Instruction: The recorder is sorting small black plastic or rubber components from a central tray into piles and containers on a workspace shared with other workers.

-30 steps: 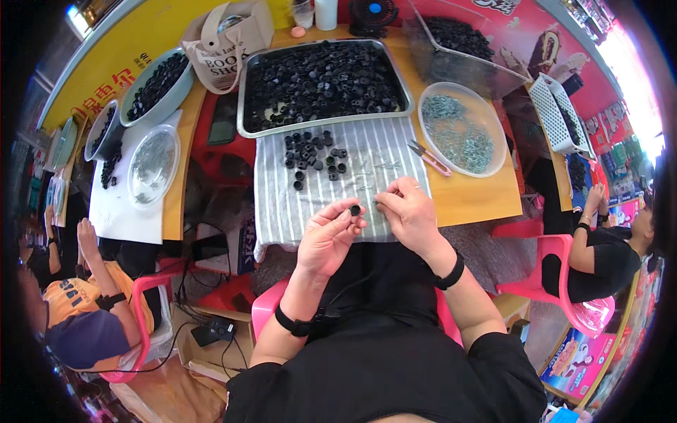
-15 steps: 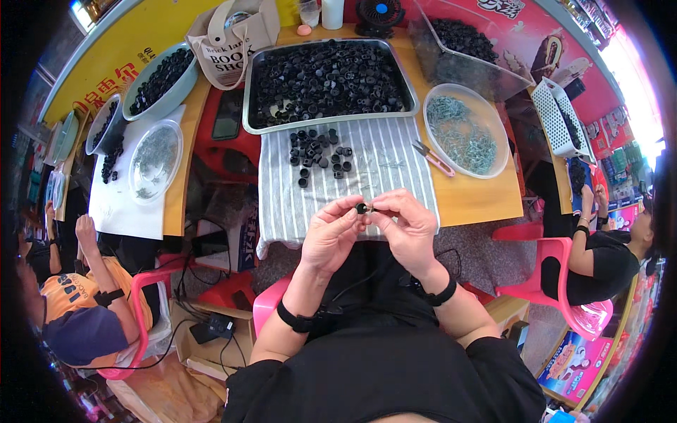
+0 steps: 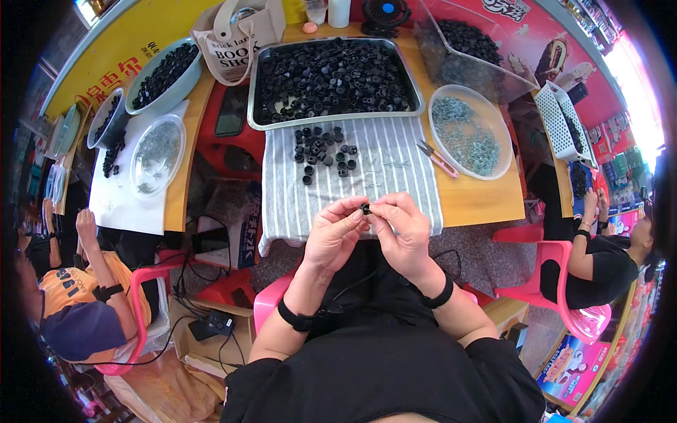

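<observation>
A small black plastic cap point(image 3: 365, 209) is pinched between the fingertips of my left hand point(image 3: 334, 234), just past the near edge of a grey striped cloth point(image 3: 423, 201). My right hand point(image 3: 404, 231) meets it from the other side, thumb and forefinger pressed together at the cap. Whether a smaller part is between those right fingers is hidden. Beyond my hands, several loose black caps point(image 3: 308, 180) are scattered on the cloth, with thin metal pieces point(image 3: 396, 163) to their right. A large metal tray point(image 3: 338, 120) heaped with black caps stands behind them.
On the right are pink-handled snips point(image 3: 443, 164), a round plastic tub point(image 3: 510, 151) of small metal pieces and a clear bin point(image 3: 486, 76) of black parts. A cloth bag point(image 3: 229, 49) and small fan point(image 3: 385, 14) stand behind. People sit left point(image 3: 84, 296) and right point(image 3: 599, 264).
My fingers have closed in around the cap, and it has turned slightly between them. The whole view has shifted a little; the things on the table lie as before.
</observation>
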`<state>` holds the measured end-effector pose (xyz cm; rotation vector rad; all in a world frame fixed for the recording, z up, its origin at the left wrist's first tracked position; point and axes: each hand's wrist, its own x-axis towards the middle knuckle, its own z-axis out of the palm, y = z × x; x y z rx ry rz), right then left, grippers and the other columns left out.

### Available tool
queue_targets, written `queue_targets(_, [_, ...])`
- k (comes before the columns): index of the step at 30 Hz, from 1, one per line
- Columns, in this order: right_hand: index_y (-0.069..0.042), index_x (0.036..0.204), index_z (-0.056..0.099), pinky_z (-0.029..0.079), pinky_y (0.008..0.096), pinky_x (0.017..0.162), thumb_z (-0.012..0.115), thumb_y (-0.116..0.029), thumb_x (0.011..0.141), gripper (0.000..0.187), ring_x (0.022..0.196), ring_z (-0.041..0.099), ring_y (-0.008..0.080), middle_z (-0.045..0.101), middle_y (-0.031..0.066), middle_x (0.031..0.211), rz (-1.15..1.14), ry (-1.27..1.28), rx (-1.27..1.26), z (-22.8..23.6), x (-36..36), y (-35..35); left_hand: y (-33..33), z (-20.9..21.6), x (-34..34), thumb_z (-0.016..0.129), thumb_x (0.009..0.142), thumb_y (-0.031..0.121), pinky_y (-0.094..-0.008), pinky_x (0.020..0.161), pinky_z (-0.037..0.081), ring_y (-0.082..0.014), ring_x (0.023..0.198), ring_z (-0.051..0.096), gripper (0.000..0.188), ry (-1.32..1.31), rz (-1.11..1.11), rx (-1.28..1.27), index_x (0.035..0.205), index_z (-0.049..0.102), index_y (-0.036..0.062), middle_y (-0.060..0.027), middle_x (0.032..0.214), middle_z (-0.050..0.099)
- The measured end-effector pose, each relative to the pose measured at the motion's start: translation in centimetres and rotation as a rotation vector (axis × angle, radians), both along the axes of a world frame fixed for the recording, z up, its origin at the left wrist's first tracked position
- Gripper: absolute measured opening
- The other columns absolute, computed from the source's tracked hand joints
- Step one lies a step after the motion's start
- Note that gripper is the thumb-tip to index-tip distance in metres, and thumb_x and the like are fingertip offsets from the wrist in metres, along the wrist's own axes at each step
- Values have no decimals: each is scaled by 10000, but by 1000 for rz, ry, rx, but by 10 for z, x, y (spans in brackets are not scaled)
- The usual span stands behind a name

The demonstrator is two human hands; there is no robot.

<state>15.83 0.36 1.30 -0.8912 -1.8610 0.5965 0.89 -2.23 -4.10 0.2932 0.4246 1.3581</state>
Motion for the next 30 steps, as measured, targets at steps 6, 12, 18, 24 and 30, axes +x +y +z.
queue_targets(6, [23,929,670,520,333,698,691,92,776,170,826,636,270,640,121,914,0,-4,-8,2,-1,0,0,-6,-1,616,948,18,-320,871,530,-184,989,653,250,14,-8,28,1195,631,-19,-118,1124,678])
queue_targets(12, [23,945,676,536,287,688,699,121,770,202,815,662,219,647,127,946,-8,23,-47,0,-2,-1,-1,-7,0,617,947,18,-332,877,534,-196,998,657,254,26,-2,21,1197,629,-23,-127,1126,679])
queue_targets(18, [26,922,667,541,312,705,718,108,755,193,826,665,243,650,129,931,-21,104,-38,1,-2,-3,0,-6,0,616,945,16,-338,879,535,-200,983,661,255,16,11,20,1196,628,-29,-133,1122,680])
queue_targets(24, [24,919,668,535,319,703,718,107,754,191,823,659,253,653,126,918,-35,73,2,-1,-2,-3,0,-6,0,615,945,14,-335,882,534,-198,974,661,260,11,1,27,1201,626,-32,-137,1120,682])
queue_targets(30, [22,932,685,537,294,684,716,121,759,201,806,664,218,662,125,936,-37,23,19,-2,-2,-2,-1,-9,0,623,944,23,-351,892,537,-207,983,662,262,29,-4,28,1201,627,-28,-137,1123,684])
